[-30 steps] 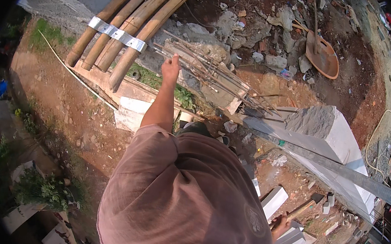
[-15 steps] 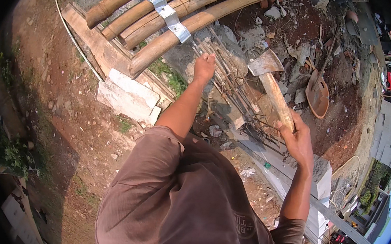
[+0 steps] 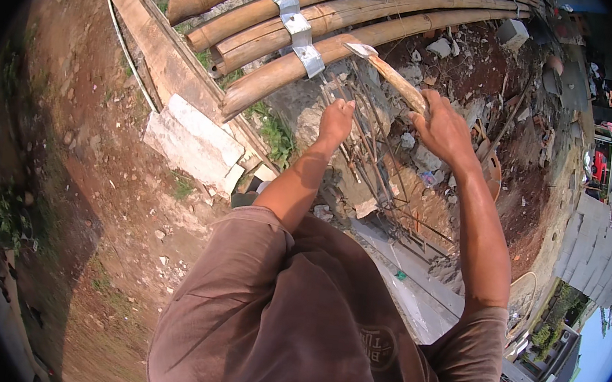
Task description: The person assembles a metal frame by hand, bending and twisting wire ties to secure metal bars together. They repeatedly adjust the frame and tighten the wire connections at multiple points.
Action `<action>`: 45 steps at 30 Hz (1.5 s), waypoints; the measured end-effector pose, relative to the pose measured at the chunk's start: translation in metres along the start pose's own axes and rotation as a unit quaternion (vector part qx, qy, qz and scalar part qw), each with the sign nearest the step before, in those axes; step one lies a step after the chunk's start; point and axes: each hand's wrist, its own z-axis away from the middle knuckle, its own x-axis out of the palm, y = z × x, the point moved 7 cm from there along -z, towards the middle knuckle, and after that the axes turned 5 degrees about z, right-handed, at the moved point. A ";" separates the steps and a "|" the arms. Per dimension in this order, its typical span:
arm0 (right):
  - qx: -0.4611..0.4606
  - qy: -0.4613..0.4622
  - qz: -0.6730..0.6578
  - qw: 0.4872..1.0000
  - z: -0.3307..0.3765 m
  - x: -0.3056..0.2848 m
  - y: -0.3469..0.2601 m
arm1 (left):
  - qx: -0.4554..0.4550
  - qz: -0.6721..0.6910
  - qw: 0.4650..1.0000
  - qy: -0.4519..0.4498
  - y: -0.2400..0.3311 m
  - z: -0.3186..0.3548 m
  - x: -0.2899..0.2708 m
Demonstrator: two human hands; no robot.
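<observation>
Gripping the wooden handle of a hammer (image 3: 394,78), the right hand (image 3: 445,127) has its fingers closed around the shaft, with the metal head angled up and left, just beside the lowest bamboo pole (image 3: 409,35). The left hand (image 3: 336,119) rests on a bundle of rusty rebar (image 3: 368,160), fingers curled around the rods' upper ends. The rebar slopes down to the right between both hands, over rubble and red earth. A metal strap (image 3: 293,17) binds the poles. Pale slabs (image 3: 193,140) lie on the ground to the left, well apart.
</observation>
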 end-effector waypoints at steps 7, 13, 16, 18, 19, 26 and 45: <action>0.022 -0.092 0.077 0.993 -0.022 0.008 0.012 | -0.011 0.012 1.000 -0.020 -0.009 -0.002 0.001; -0.047 -0.170 0.087 0.980 -0.033 -0.012 -0.006 | -0.016 0.028 0.999 -0.021 -0.010 -0.003 -0.001; -0.048 -0.188 0.058 0.979 -0.033 -0.010 -0.007 | -0.012 0.039 0.999 -0.036 -0.017 -0.004 0.004; -0.048 -0.164 0.029 0.985 -0.026 -0.006 -0.003 | -0.001 0.020 0.999 -0.032 -0.017 -0.003 0.006; -0.056 -0.142 0.020 0.988 -0.025 -0.005 -0.005 | 0.008 0.013 0.999 -0.029 -0.014 -0.003 0.005; 0.107 -0.147 -0.199 0.963 0.056 0.005 0.025 | -0.062 0.100 0.991 -0.056 -0.005 -0.006 -0.002; 0.556 -0.008 -0.478 0.679 0.327 0.267 -0.035 | 0.433 -0.537 0.570 -0.447 0.056 0.046 0.070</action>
